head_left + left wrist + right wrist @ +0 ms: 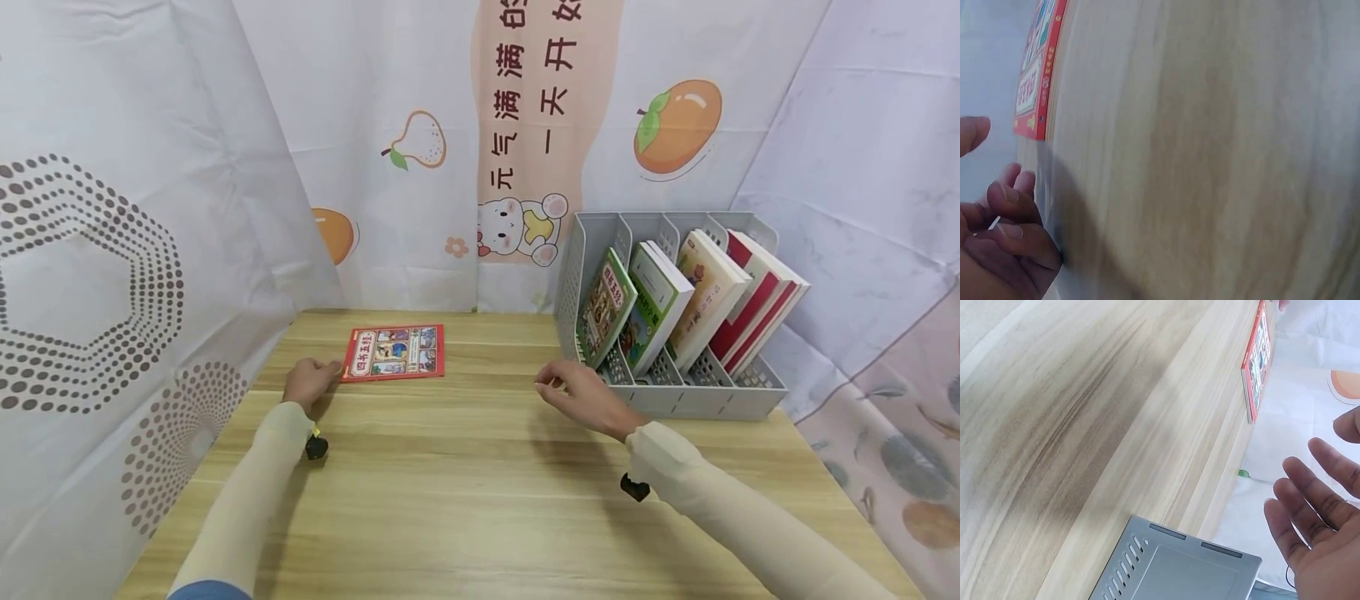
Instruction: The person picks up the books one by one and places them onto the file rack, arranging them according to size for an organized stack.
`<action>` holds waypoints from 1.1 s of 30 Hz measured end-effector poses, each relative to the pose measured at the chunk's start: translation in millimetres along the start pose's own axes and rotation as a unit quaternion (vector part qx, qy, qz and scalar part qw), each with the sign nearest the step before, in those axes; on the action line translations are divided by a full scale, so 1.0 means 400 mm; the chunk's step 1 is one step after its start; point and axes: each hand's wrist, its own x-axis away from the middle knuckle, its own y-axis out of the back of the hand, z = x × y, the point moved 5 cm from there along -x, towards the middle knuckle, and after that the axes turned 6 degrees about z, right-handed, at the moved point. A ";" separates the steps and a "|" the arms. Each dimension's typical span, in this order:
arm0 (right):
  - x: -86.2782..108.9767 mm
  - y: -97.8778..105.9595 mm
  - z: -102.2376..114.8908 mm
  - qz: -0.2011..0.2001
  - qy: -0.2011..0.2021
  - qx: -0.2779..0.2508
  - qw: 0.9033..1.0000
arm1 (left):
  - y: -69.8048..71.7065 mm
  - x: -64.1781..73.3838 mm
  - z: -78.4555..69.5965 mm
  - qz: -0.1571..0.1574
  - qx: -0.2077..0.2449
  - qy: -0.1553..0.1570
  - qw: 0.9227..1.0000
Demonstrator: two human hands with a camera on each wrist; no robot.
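Observation:
A thin red picture book (395, 352) lies flat at the back left of the wooden table (457, 500), cover up. Beside its left edge is my left hand (307, 383), fingers loosely bent around nothing. The left wrist view shows a gap between that hand (1013, 240) and the book's corner (1035, 94). My right hand (581, 396) hovers over the table just left of a grey file rack (667, 402). In the right wrist view its fingers (1300, 494) are spread, slightly bent and hold nothing.
Several books lean in the rack's slots: a thin green one (606, 310), a white-and-green one (660, 304), a cream one (708, 304) and red-and-white ones (757, 308). A printed curtain (360, 75) hangs right behind the table, with more cloth along both sides.

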 end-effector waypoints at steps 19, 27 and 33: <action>0.014 -0.062 0.009 0.037 0.027 -0.021 0.999 | -0.061 -0.020 -0.063 0.011 -0.179 0.020 0.984; 0.007 -0.062 0.020 0.042 0.020 -0.055 0.997 | -0.073 -0.017 -0.067 -0.009 -0.218 0.032 0.975; 0.012 -0.064 0.001 0.043 -0.017 -0.097 0.994 | -0.080 -0.022 -0.084 0.020 -0.197 0.044 0.979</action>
